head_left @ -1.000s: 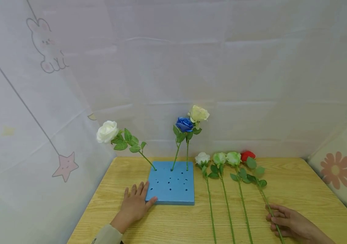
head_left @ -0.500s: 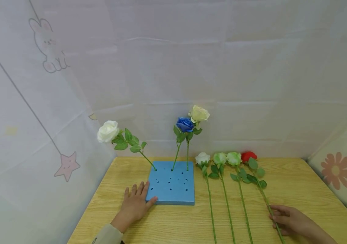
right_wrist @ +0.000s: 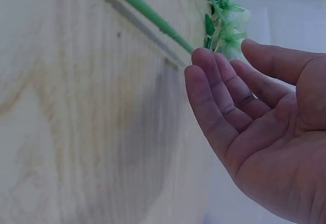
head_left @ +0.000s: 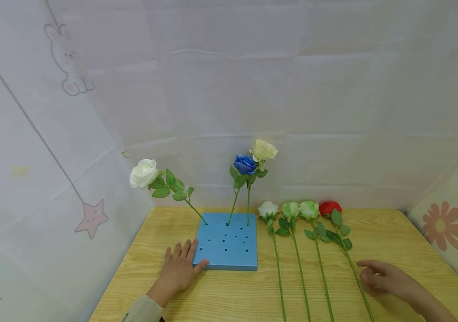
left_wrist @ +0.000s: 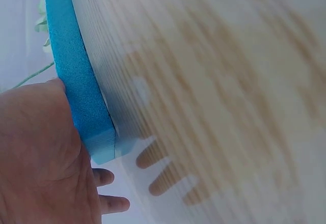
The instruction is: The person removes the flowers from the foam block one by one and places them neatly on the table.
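Note:
My left hand [head_left: 178,268] lies with spread fingers against the left front corner of a blue foam block [head_left: 229,258], its thumb at the front edge. In the left wrist view the block's side [left_wrist: 81,76] shows beside the palm. My right hand [head_left: 387,279] is just right of the red rose [head_left: 330,208], near its green stem [head_left: 359,286], which lies on the table. In the right wrist view the fingers [right_wrist: 209,102] are loosely bent, the palm bare, with the stem [right_wrist: 147,12] beyond the fingertips.
A white rose [head_left: 144,173], a blue rose [head_left: 245,164] and a cream rose [head_left: 263,150] stand in the block's back holes. Another white rose [head_left: 268,209] and two green-white roses [head_left: 291,209] lie on the wooden table [head_left: 398,241], left of the red one. A cloth backdrop [head_left: 333,89] rises behind.
My right hand has let go of the red rose's stem and moved slightly right and up. The red rose's head has shifted a little right. My left hand keeps its place on the block.

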Available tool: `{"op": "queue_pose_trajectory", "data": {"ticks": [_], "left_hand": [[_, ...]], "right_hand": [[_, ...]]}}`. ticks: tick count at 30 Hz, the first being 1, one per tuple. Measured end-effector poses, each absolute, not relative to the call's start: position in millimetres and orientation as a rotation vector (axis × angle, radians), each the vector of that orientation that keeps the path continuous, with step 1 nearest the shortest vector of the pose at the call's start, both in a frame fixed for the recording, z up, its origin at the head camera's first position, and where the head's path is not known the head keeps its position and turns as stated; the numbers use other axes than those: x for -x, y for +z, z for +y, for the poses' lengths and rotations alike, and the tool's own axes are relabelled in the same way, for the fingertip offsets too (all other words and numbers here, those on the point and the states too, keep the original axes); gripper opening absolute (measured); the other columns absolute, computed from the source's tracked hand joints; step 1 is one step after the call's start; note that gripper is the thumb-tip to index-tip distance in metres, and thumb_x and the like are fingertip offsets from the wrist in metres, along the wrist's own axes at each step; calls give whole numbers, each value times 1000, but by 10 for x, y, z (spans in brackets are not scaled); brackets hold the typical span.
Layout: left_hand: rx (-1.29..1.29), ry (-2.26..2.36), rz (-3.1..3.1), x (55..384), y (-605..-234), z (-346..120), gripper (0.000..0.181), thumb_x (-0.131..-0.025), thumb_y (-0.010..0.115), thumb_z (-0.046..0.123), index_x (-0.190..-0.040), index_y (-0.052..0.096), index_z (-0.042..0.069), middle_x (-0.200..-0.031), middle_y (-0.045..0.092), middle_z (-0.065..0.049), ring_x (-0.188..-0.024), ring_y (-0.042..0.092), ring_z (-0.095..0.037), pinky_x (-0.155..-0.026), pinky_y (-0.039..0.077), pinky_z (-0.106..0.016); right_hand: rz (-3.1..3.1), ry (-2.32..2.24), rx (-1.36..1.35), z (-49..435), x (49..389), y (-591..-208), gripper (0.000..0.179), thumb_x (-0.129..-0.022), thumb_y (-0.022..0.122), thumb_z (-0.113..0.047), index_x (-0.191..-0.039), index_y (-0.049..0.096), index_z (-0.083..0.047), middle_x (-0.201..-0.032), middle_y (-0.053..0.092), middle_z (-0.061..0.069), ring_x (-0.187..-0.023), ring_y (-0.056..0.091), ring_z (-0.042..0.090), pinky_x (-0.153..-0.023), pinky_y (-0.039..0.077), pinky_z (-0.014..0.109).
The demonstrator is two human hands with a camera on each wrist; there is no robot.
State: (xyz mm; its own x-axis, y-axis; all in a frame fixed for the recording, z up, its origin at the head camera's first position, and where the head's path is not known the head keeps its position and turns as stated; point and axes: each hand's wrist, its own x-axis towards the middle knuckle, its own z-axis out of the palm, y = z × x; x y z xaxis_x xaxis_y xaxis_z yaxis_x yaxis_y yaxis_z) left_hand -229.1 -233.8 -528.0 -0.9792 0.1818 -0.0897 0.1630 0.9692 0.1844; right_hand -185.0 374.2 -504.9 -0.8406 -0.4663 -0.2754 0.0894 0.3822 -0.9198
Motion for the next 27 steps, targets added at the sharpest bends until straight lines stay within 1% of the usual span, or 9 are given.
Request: {"op": "queue_pose_trajectory", "data": {"ticks": [4,10,12,14,18,21,24,27], "left_hand": [[-257,272,3006,2291,-5273,-2341,87,-100,37,71,-164,21,16,-166,26,-16,-150,21,-49,-117,6,-72],[-252,261,3006,2293,-5281,-2343,88,-99,35,72,-164,20,16,-166,25,-16,-150,21,-49,-117,6,-72],[-247,251,3004,2295,-5283,-2341,88,-99,35,73,-164,19,16,-166,25,-16,-150,20,-49,-117,6,-72],[-248,251,3004,2296,-5286,-2341,87,-99,35,72,-164,20,16,-166,25,-16,-150,21,-49,-117,6,-72],[-251,246,3008,2297,-5292,-2340,87,-100,36,72,-164,20,16,-166,26,-16,-150,21,-49,-117,7,-72],[-256,243,3016,2302,-5300,-2343,87,-99,36,72,-164,21,16,-166,26,-16,-150,22,-49,-117,8,-72],[-259,236,3017,2313,-5305,-2344,88,-99,35,73,-164,20,16,-166,26,-15,-150,22,-48,-117,8,-72],[-261,233,3014,2324,-5307,-2345,89,-98,34,74,-164,19,17,-166,25,-15,-150,21,-48,-117,7,-72]], "right_hand": [[2201,-1451,334,3672,1905,-4973,61,-110,47,-19,-145,24,25,-114,60,16,-95,66,20,-85,60,38],[2270,-1439,338,3546,1990,-4889,61,-110,48,-21,-146,27,23,-115,60,17,-100,67,21,-86,60,39],[2287,-1439,330,3497,2010,-4861,62,-109,49,-22,-146,28,22,-118,60,20,-103,67,25,-87,60,40],[2298,-1448,322,3443,2021,-4833,62,-109,50,-23,-147,29,22,-122,58,25,-110,67,32,-88,59,40],[2326,-1469,300,3321,2052,-4790,63,-108,53,-25,-149,32,17,-131,53,32,-119,63,41,-91,58,40],[2346,-1469,299,3234,2085,-4767,62,-107,54,-28,-150,35,13,-134,52,32,-118,64,38,-91,58,41],[2328,-1491,320,3157,2118,-4740,63,-107,55,-27,-151,34,12,-138,51,33,-119,64,36,-93,57,42],[2307,-1509,347,3076,2150,-4701,63,-107,56,-27,-151,34,13,-140,50,35,-121,62,38,-95,56,43]]}}
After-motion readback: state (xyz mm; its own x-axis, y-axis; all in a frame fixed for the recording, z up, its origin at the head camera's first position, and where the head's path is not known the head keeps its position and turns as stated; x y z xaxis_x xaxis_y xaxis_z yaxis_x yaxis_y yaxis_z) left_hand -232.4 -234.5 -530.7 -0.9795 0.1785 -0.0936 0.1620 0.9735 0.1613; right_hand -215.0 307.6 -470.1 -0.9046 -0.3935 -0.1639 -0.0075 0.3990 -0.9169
